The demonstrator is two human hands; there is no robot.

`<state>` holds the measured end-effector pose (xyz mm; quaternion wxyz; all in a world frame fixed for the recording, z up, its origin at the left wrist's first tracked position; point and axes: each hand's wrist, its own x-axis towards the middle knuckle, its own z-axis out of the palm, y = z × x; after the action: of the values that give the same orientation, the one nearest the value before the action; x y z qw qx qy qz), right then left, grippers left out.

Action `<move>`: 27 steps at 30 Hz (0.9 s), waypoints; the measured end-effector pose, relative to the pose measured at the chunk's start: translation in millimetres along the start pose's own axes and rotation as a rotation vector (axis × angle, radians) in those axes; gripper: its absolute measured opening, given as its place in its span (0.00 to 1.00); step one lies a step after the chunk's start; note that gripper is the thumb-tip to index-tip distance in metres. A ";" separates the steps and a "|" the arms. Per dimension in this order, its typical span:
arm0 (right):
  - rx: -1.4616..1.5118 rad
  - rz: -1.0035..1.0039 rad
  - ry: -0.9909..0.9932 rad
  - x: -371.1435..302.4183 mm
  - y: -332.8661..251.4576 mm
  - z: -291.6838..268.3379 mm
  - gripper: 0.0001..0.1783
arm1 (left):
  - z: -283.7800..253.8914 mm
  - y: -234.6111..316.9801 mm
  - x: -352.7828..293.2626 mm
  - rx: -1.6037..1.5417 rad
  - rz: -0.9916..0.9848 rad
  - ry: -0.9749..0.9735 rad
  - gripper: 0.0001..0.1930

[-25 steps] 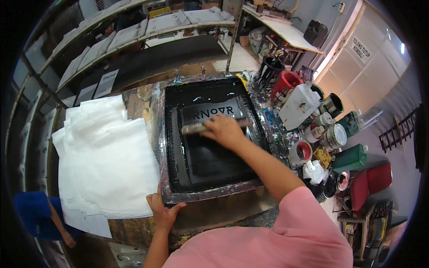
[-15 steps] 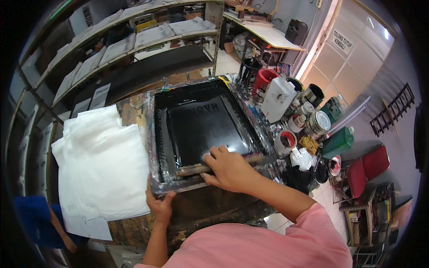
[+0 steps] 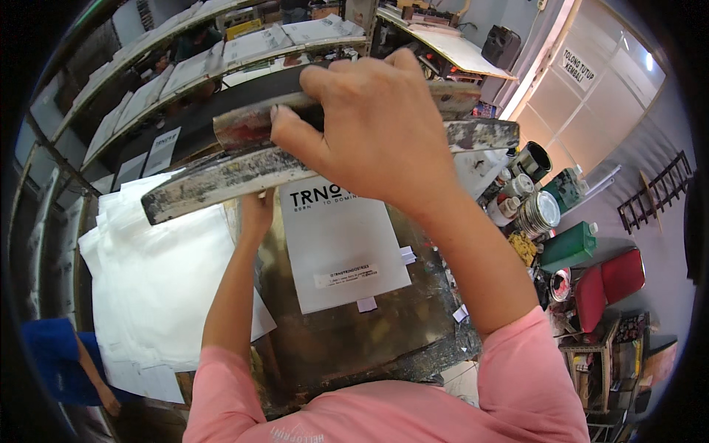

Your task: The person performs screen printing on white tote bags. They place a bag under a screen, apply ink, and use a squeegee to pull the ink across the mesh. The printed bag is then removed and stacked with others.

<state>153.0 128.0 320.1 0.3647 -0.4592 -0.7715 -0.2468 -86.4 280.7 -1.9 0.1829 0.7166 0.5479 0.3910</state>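
My right hand [image 3: 369, 125] is closed around a wooden squeegee [image 3: 247, 127], dark with ink. Just beneath that hand runs the stained near bar of the screen frame [image 3: 214, 184], now raised and tilted up. Whether my fingers also grip this bar is hidden. Below, a white sheet [image 3: 343, 247] with black print lies flat on the brown glossy board [image 3: 332, 332]. My left hand [image 3: 256, 214] is at the sheet's far left corner, partly under the raised frame, its fingers hidden by the bar.
To the left lies a stack of white sheets [image 3: 162, 288]. Along the right stand paint cans [image 3: 539, 210], a green jerrycan [image 3: 569, 247] and a red chair [image 3: 609, 284]. Racks with sheets [image 3: 192, 70] fill the back. A person in blue [image 3: 55, 362] is at the lower left.
The frame has swung up from the board, uncovering the printed sheet. My right hand has risen away from me with the squeegee. My left hand has moved forward from the frame's near corner.
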 end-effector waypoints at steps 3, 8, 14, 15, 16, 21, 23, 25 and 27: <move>0.022 0.001 0.030 10.4 4.8 1.7 0.27 | 41.9 -29.4 29.0 0.192 0.139 0.005 0.19; 0.036 0.018 0.025 19.9 8.6 2.5 0.26 | 46.6 -41.4 51.4 0.113 0.189 0.118 0.16; 0.029 0.029 -0.014 16.7 6.4 -0.5 0.24 | -85.6 -30.9 -29.3 -0.343 -0.331 0.168 0.12; 0.021 0.027 -0.013 12.7 4.1 -1.3 0.23 | -106.2 -32.2 -58.1 -0.418 -0.407 0.231 0.11; 0.022 0.018 0.009 8.6 2.2 -2.1 0.23 | -124.5 -35.2 -91.9 -0.495 -0.474 0.311 0.12; 0.021 0.005 0.005 -12.1 -8.1 -4.3 0.21 | -204.5 -83.9 -239.0 -0.295 -0.409 0.789 0.12; 0.005 0.012 -0.013 -16.7 -10.2 -4.4 0.23 | -240.9 -106.7 -283.4 -0.208 -0.450 0.933 0.12; -0.031 0.001 -0.021 -19.8 -11.7 -4.7 0.22 | -280.5 -121.4 -320.1 -0.087 -0.544 0.994 0.12; 0.015 0.003 -0.024 -22.9 -13.9 -5.5 0.22 | -318.6 -121.9 -340.4 -0.046 -0.714 1.051 0.14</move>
<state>149.7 105.6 304.7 0.3590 -0.4605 -0.7771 -0.2350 -439.1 -47.7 -8.7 0.0241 0.1979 0.7611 0.6172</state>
